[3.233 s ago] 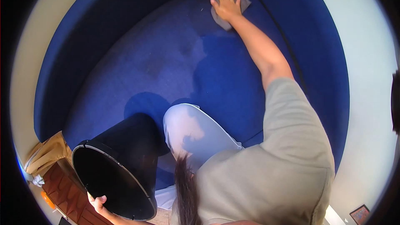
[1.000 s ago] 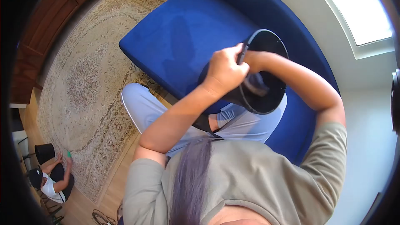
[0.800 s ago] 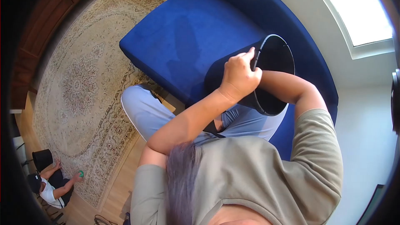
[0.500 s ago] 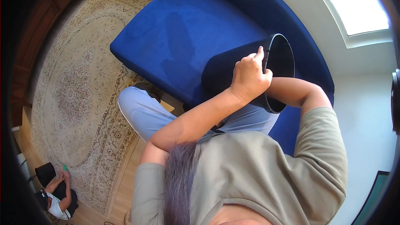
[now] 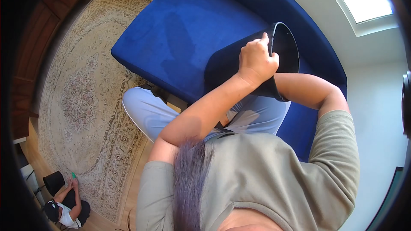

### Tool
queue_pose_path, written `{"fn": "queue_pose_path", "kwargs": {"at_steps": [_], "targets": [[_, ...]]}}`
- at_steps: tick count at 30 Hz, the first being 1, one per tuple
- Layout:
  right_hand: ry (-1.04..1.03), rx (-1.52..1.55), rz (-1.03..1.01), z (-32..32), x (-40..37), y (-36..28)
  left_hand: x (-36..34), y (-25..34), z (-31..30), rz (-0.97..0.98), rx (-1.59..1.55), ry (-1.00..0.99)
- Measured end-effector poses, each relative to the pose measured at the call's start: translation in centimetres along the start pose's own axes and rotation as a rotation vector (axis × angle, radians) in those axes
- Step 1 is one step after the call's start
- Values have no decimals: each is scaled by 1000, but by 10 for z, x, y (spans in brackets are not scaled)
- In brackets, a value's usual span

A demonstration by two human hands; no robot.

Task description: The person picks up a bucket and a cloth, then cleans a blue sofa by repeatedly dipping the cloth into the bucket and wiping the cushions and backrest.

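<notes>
A black bin [image 5: 224, 66] lies tilted over my lap and the edge of the blue sofa, its open mouth towards the right. My left hand [image 5: 257, 60] is closed on the near side of its rim, with one finger stretched up along the edge. My right forearm [image 5: 302, 86] reaches into the mouth of the bin. The bin's wall hides my right hand, so its fingers and anything in them cannot be seen.
The blue sofa [image 5: 150, 30] stretches ahead, with its backrest along the right. A patterned rug [image 5: 77, 102] covers the floor at left. At lower left another person [image 5: 70, 209] sits by a second black bin [image 5: 53, 182], with a small green object [image 5: 73, 175] at their hands.
The view has shifted slightly. The bin and my left hand sit a little higher in the picture, and my right elbow is slightly farther right. My left hand keeps its grip.
</notes>
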State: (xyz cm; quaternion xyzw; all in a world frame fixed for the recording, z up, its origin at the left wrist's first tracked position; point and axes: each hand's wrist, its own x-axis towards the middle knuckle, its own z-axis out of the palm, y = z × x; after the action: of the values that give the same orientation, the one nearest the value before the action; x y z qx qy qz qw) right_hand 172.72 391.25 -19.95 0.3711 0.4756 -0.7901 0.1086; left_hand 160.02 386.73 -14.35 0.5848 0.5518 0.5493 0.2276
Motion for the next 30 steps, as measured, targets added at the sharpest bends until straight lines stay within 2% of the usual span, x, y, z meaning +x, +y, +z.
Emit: {"fn": "queue_pose_path", "kwargs": {"at_steps": [10, 25, 27, 28, 29, 30], "targets": [[-24, -29, 24, 3, 11, -16, 14, -5, -2, -82, 32, 30], [-37, -43, 3, -18, 16, -16, 24, -15, -1, -83, 84, 37], [-39, -73, 0, -19, 20, -27, 30, -26, -12, -90, 38, 33], [31, 17, 114, 13, -1, -62, 33, -34, -18, -79, 27, 55], [112, -47, 97, 5, 5, -63, 36, -43, -25, -63, 19, 79], [83, -139, 62, -12, 11, -70, 38, -40, -40, -111, -2, 18]]}}
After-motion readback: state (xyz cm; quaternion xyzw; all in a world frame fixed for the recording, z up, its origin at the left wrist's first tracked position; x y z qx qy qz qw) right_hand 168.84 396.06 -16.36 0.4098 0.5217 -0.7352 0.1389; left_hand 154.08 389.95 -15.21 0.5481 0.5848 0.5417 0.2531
